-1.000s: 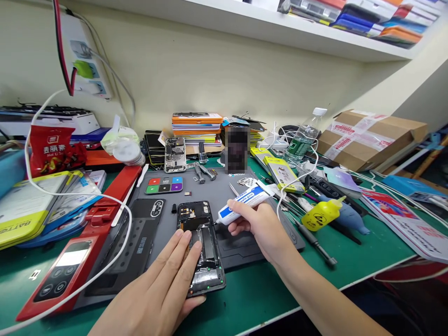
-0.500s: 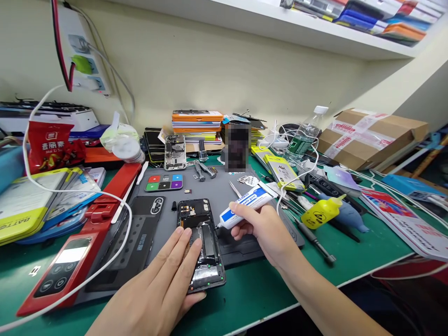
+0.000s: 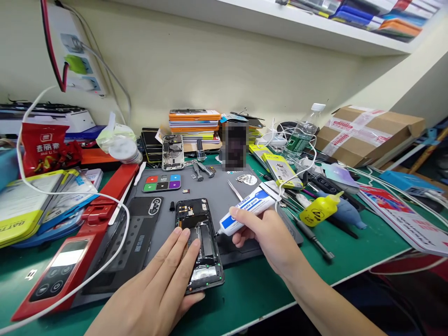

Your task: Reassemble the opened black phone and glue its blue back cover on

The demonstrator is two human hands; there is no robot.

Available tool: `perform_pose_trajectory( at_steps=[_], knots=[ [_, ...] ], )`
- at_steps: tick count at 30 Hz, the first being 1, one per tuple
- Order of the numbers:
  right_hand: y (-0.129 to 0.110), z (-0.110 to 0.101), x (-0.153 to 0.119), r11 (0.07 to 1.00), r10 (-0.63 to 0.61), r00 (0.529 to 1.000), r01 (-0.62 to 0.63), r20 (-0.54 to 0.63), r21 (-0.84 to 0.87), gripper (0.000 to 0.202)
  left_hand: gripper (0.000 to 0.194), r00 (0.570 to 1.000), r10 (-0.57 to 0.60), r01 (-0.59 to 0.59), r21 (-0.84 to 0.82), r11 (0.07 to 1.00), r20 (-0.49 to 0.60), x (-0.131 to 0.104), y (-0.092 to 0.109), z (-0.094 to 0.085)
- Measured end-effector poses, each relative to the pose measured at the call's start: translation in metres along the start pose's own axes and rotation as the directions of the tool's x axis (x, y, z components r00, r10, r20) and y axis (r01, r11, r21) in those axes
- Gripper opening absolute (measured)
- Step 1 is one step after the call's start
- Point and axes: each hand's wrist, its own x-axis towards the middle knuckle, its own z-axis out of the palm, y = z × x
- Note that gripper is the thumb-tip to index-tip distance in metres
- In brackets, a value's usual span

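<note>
An opened black phone with its inside parts bare lies on the grey mat. My left hand holds it, long fingers stretched over its left side and the thumb at its bottom edge. In my right hand is a blue-and-white glue tube, gripped between thumb and fingers. The tube's thin tip points down-left at the phone's right edge; whether it touches is too small to tell. A small black cap stands left of the phone's top, and a black phone back cover lies farther left.
Tweezers lie behind the tube. A red tool with a display and a white cable run along the left. To the right are a yellow bottle, a screwdriver and a cardboard box. Several colour-marked squares sit behind.
The view has shifted slightly, so the scene sits a little farther left. Both hands keep their places on the phone and the glue tube, whose tip appears slightly lower along the phone's edge.
</note>
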Motion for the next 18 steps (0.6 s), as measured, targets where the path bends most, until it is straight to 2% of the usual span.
perform_pose_trajectory(
  at_steps=[18],
  knots=[
    [0.003, -0.004, -0.012, 0.997, 0.044, 0.999, -0.045, 0.017, 0.069, 0.031, 0.054, 1.0, 0.005, -0.005, 0.02, 1.0, -0.018, 0.002, -0.002, 0.0]
  ],
)
